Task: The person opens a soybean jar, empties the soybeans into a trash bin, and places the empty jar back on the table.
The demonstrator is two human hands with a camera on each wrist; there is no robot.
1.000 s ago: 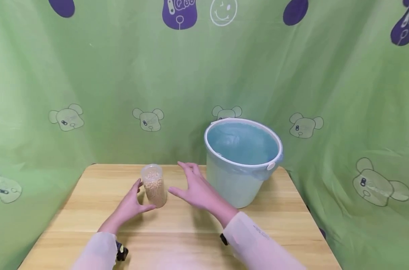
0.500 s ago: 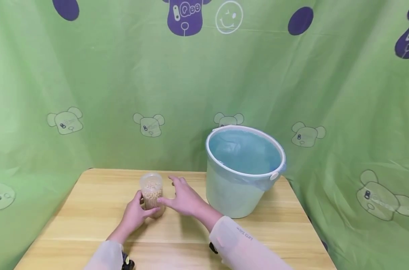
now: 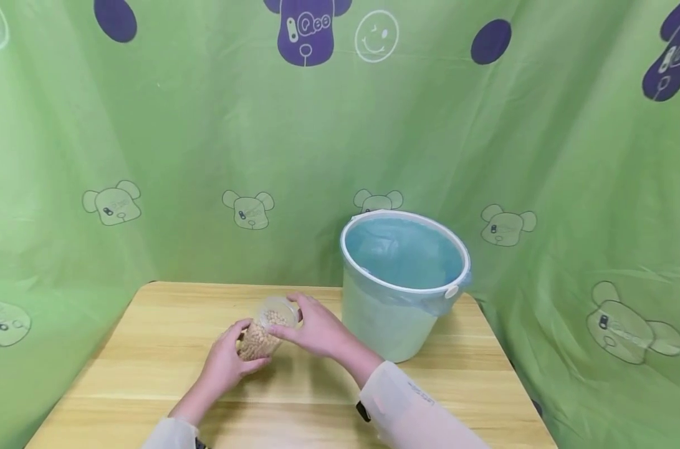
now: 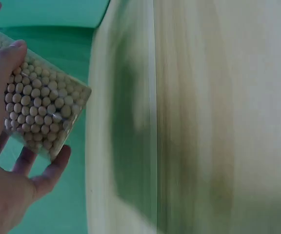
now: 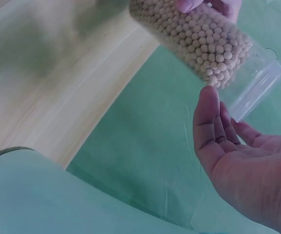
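A clear plastic jar [image 3: 259, 337] of small round beige beans leans to the right, its top end toward the bucket. My left hand [image 3: 223, 362] grips its lower part, thumb on the near side. In the left wrist view, the thumb lies across the bean-filled jar [image 4: 43, 97] and the fingers are beneath it. My right hand [image 3: 320, 330] is curled around the top end, with the thumb in front and fingers behind. The right wrist view shows a clear band at the jar's [image 5: 199, 39] top end and space between it and my right palm.
A pale green bucket [image 3: 376, 312] with a white rim and bluish liner stands right of my hands. The wooden table [image 3: 295, 408] ends at a green patterned curtain [image 3: 295, 137] behind and on both sides.
My right hand has come left to the jar's top end. The jar has gone from nearly upright to leaning right, while my left hand has closed around its lower part.
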